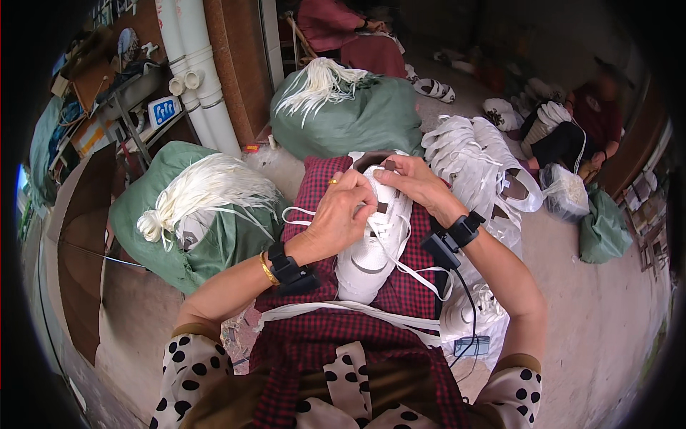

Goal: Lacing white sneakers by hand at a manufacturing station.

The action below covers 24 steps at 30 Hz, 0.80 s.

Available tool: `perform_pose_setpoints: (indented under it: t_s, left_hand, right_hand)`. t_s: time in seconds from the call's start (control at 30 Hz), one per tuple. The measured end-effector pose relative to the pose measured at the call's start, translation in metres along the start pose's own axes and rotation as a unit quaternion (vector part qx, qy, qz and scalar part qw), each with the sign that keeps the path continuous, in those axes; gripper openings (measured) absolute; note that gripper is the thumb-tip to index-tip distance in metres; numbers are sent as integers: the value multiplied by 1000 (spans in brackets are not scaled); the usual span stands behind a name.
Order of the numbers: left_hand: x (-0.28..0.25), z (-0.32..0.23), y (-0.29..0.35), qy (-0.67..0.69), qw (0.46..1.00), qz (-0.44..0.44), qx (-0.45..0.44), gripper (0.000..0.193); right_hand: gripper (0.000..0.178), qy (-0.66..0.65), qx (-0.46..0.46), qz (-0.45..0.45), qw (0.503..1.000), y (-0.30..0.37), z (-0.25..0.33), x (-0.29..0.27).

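Observation:
A white sneaker (363, 263) lies on my lap over a red-and-black checked cloth, its toe toward me. White shoelace (386, 239) crosses its front, and loose ends hang at both sides. My left hand (341, 207) is closed in a pinch over the eyelets, apparently on the lace; its fingertips are partly hidden. With thumb and fingers, my right hand (421, 187) grips the upper edge of the sneaker near its brown-lined opening. Loose white laces (350, 308) lie across my lap below the toe.
Green sacks (348, 118) topped with bundles of white laces (214, 187) stand at left and ahead. Stacked white shoes (471, 161) in clear plastic stand at my right. Two other people sit farther back. A brown umbrella-like object (87, 250) and pipes (207, 86) are at left.

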<state>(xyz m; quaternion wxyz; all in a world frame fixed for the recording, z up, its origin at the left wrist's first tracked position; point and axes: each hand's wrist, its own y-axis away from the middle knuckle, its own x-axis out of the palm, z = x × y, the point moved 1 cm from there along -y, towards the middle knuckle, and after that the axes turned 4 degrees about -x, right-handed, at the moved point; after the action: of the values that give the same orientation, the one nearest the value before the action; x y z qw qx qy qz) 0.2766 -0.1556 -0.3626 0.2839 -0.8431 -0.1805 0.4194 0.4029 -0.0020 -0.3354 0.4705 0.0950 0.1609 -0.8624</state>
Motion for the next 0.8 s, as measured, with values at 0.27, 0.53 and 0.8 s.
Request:
perform_pose_setpoints:
  t_s: [0.27, 0.53, 0.8]
  left_hand:
    - [-6, 4, -18, 23, 998, -38, -44, 51]
    - [-27, 24, -58, 189, 940, 261, -108, 91]
    - [-8, 33, -49, 227, 944, 221, -90, 84]
  right_hand:
    - [28, -6, -13, 37, 999, 7, 2, -8]
    - [29, -45, -25, 34, 998, 10, 2, -8]
    - [28, -41, -14, 49, 998, 9, 4, -10]
